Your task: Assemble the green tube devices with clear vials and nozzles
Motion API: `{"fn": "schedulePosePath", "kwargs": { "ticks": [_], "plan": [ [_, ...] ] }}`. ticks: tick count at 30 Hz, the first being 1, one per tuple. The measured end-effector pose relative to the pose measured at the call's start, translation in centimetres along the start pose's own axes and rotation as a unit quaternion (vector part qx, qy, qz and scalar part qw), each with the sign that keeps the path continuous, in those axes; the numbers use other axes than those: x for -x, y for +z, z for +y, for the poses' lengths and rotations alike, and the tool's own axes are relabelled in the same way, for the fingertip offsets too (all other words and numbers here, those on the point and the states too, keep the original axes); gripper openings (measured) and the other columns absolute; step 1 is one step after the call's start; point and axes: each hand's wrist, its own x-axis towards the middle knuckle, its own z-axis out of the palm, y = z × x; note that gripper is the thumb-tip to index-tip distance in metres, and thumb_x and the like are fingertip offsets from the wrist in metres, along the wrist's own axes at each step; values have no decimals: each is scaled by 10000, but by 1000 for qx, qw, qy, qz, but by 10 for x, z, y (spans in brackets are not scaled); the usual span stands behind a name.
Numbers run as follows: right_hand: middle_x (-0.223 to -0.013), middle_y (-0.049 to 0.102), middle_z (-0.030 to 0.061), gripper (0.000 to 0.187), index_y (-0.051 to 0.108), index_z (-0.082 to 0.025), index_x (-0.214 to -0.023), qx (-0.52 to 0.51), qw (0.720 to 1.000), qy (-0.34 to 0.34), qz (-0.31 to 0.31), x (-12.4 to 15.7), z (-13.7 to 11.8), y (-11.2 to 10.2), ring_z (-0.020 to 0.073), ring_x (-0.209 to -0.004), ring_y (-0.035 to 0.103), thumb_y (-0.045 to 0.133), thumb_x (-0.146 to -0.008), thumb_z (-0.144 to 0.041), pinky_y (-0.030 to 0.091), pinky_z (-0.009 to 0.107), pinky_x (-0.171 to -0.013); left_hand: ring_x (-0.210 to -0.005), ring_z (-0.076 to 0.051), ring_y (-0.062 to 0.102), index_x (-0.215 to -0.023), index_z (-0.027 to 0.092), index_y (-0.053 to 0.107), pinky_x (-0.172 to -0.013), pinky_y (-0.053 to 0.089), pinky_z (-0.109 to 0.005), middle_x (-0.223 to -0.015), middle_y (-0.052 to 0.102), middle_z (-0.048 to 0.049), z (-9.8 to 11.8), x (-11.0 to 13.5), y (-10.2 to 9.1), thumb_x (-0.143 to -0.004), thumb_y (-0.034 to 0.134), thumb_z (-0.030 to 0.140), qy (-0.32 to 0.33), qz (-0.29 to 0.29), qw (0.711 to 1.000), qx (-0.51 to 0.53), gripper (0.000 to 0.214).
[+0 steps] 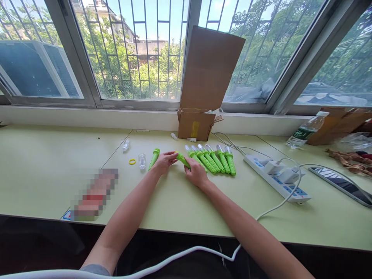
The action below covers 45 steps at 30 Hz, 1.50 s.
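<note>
A green ribbed plastic handle [183,159], like a small torch or light-stick grip, is tilted between my hands over the table. My right hand [197,172] is wrapped round its lower part. My left hand [165,162] is closed, its fingertips pinching at the handle's upper end, where a bit of yellow like a ring shows. Left of my left hand, another green handle [154,159] lies with no clear top. Beyond it are a clear plastic cap [142,161], a yellow ring [132,161] and a second clear piece [126,145]. Several green sticks with clear tops [213,159] lie in a row at right.
An open cardboard box [195,124] stands by the window, small white pieces [174,136] near it. To the right are a power strip [277,178] with plugs and cables, a phone [343,184] and a water bottle [308,131]. A white cable [186,250] crosses the table's front edge.
</note>
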Motion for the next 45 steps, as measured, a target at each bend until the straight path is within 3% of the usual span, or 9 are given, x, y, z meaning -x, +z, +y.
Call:
{"fn": "schedulePosePath", "kwargs": {
  "ticks": [16, 26, 38, 45],
  "plan": [
    [-1084, 622, 49, 552, 432, -300, -1395, 27, 999, 29, -22, 0, 2, -4, 197, -905, 588, 490, -848, -247, 434, 263, -754, -817, -141, 625, -779, 139, 613, -886, 422, -350, -902, 678, -57, 1, 1, -1, -578, 833, 256, 31, -43, 997, -65, 320],
    [-1042, 618, 45, 537, 447, -307, -1383, 37, 999, 24, -22, 0, 3, -3, 189, -873, 586, 478, -851, -245, 421, 263, -739, -780, -131, 607, -740, 137, 584, -834, 414, -319, -850, 671, -45, 8, 5, 0, -580, 824, 305, 47, -80, 990, -109, 334],
    [-1030, 630, 50, 521, 465, -317, -1369, 80, 995, 41, -32, 4, -1, -4, 191, -844, 589, 463, -854, -239, 425, 278, -714, -730, -120, 594, -750, 150, 558, -710, 408, -256, -847, 682, -56, 6, 2, -3, -585, 818, 292, 70, -84, 982, -153, 339],
    [-1064, 634, 44, 521, 449, -327, -1377, 67, 996, 52, -24, 4, -3, -4, 189, -857, 594, 463, -863, -246, 426, 277, -735, -767, -136, 610, -764, 158, 562, -758, 411, -283, -843, 683, -52, 8, 0, -4, -598, 808, 298, 71, -92, 980, -164, 328]
  ]
}}
